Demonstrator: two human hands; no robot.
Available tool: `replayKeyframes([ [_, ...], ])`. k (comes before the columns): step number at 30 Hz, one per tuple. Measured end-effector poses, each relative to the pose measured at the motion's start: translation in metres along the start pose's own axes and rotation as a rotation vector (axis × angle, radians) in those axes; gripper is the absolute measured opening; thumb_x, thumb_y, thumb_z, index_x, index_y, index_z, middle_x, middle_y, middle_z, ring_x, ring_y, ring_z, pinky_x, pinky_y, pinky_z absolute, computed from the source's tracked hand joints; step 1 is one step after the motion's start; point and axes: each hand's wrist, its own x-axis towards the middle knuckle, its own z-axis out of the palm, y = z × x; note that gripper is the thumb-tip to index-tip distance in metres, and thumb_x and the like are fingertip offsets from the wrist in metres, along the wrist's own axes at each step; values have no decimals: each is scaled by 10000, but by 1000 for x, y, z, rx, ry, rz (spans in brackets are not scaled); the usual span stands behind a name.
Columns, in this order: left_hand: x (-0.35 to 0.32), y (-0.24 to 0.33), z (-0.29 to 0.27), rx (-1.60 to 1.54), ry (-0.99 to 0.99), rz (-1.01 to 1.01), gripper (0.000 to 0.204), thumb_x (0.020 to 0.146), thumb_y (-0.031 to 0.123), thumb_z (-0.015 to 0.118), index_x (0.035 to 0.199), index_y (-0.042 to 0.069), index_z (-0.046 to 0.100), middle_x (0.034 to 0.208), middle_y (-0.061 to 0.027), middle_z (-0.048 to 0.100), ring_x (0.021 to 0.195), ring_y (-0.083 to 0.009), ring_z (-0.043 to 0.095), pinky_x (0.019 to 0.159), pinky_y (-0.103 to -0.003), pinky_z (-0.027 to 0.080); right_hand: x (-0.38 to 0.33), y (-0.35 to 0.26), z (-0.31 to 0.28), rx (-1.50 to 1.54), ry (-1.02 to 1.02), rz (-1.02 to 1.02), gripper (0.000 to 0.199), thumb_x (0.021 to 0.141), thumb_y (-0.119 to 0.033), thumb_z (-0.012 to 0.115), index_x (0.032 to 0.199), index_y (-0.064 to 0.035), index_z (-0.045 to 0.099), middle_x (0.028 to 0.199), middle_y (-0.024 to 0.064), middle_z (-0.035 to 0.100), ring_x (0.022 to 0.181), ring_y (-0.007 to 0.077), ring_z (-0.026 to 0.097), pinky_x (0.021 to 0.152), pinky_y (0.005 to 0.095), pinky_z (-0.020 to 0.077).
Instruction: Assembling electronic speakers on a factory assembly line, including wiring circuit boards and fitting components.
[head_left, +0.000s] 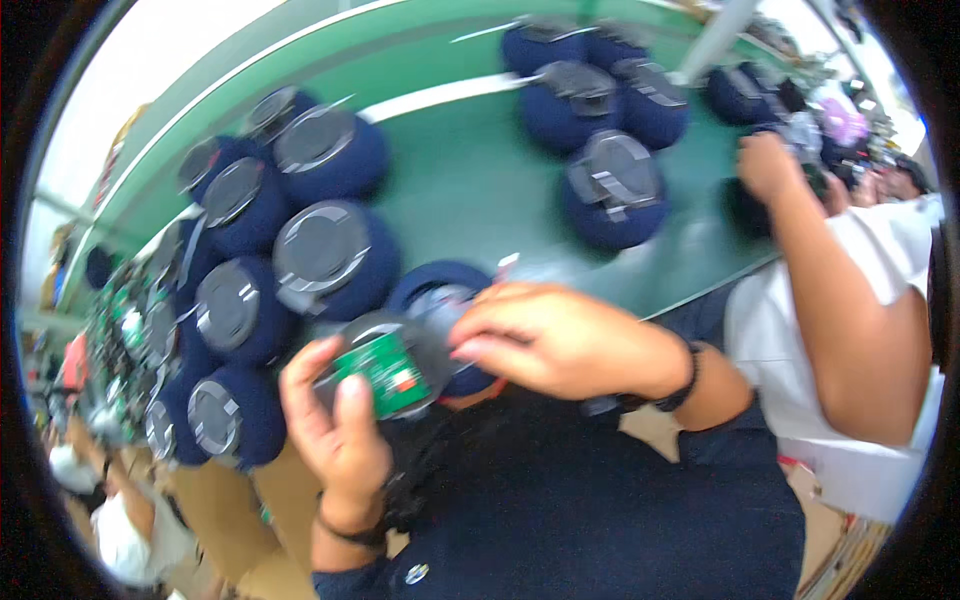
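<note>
My left hand (345,440) grips a dark round cover (432,348) by its edge, thumb on top. A green circuit board (380,368) with a small orange-red part sits on the cover's upper face. Just right of it, my right hand (570,340) has thumb and forefinger pinched together, blurred by motion. A speck of red shows at those fingertips, too small to name. Behind and beneath both hands, an opened navy round housing (428,277) rests near the table edge, pale material inside it. My right hand partly covers this housing.
Several navy round units (335,250) with grey disc tops crowd the green table (460,180) on the left. More units (615,190) stand at the far middle. At right, a co-worker's arm (830,270) reaches over dark units. Cardboard (220,510) lies at lower left.
</note>
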Motion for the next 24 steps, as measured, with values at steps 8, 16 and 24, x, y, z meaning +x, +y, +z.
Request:
replayKeyframes([
  [8, -6, -21, -7, -141, -44, -39, 418, 1006, 113, 576, 1391, -23, 485, 1344, -117, 519, 1206, -213, 536, 1085, -365, 414, 0, 6, -1, 115, 11, -19, 205, 981, -188, 648, 1020, 9, 687, 951, 194, 707, 895, 369, 678, 812, 442, 530],
  [16, 5, -32, -12, -264, -88, -131, 424, 1058, 119, 520, 1453, -8, 435, 1372, -133, 528, 1215, -209, 555, 1081, -359, 443, 5, 8, 3, 436, 16, 95, 180, 965, -130, 730, 1081, 6, 707, 964, 112, 728, 770, 159, 660, 685, 303, 510],
  [24, 11, -16, -8, -105, -77, -55, 367, 1025, 99, 604, 1363, -19, 525, 1216, -129, 625, 1048, -230, 617, 946, -348, 503, 6, 16, 15, 208, 167, -151, 147, 927, -162, 766, 995, -32, 756, 915, 91, 745, 817, 232, 690, 734, 351, 536],
])
